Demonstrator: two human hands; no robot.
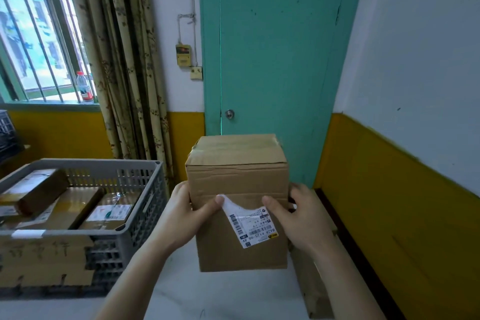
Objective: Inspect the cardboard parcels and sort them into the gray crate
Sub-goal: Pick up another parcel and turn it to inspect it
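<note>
Both hands, left hand (pixel 185 212) and right hand (pixel 298 213), clasp 1 cardboard parcel (pixel 237 189) by its side walls, thumbs on its front, raised before you. It looks stiff, probably light; keep to the sides, off the peeling label (pixel 250 223). At least 3 parcels lie in the gray crate (pixel 145 218), left.

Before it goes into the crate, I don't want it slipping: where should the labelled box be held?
By its two opposite side walls, one hand from each side: the cardboard box is tall with flat sides, as the left hand and right hand show.
</note>
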